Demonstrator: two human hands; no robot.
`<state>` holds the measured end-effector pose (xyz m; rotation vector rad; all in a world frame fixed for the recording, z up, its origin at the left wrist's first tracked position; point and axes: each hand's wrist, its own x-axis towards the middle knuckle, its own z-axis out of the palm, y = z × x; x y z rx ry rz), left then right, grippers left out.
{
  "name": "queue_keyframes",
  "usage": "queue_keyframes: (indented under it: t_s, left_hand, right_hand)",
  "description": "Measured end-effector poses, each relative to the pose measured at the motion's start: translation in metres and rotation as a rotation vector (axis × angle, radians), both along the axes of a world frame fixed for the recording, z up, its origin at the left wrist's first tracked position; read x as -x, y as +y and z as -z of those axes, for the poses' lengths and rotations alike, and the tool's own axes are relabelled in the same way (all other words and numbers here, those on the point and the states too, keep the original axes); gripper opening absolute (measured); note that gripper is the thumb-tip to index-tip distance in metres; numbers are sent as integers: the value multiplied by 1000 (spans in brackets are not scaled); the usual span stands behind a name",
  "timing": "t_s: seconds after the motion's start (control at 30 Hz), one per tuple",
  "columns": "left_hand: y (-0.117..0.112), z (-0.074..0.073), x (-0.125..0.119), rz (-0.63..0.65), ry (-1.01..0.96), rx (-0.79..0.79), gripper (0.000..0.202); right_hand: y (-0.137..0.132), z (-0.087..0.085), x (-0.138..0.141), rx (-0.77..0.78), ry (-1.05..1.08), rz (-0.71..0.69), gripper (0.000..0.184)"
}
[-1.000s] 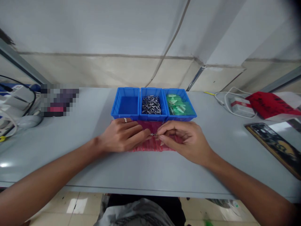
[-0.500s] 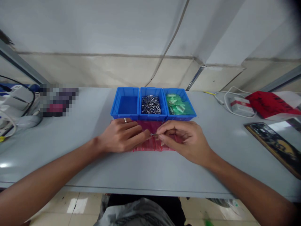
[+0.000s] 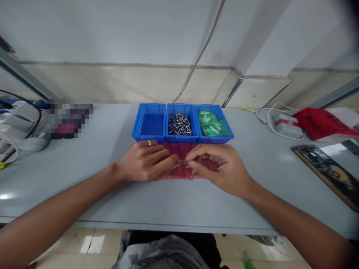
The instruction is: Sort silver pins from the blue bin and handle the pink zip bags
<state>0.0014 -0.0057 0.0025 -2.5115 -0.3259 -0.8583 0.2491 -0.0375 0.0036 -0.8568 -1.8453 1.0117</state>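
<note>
Between my two hands is a thin, small metal pin (image 3: 182, 161), lying roughly level. My right hand (image 3: 224, 166) pinches its right end between thumb and index finger. At the pin's other end, the closed fingers of my left hand (image 3: 148, 160), with a ring on one finger, hold its tip. Beneath both hands a red plastic bag (image 3: 181, 172) lies flat on the table. Just beyond it stand three blue bins: the left bin (image 3: 151, 129) shows a bare floor, the middle one holds many small metal pins (image 3: 180, 124), and the right one holds green plastic packets (image 3: 214, 127).
A grey table (image 3: 134, 205) runs against the wall. At the right are a phone (image 3: 328, 172), a white box (image 3: 288, 125) with a cable, and a red packet (image 3: 325, 123). Chargers and cables (image 3: 22, 112) crowd the left end, near a blurred patch.
The fingertips of my right hand have shifted slightly left, and the pin's visible part has turned a little. My left hand and the bins look the same.
</note>
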Motion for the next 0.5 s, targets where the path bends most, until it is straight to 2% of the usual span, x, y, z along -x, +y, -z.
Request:
queue_keyframes:
  t_s: [0.37, 0.5]
  left_hand:
    - [0, -3, 2, 12, -16, -7, 9]
    - [-1, -5, 2, -11, -14, 14, 8]
  right_hand:
    - [-2, -1, 0, 53, 87, 37, 5]
    - [-3, -1, 0, 22, 84, 50, 3]
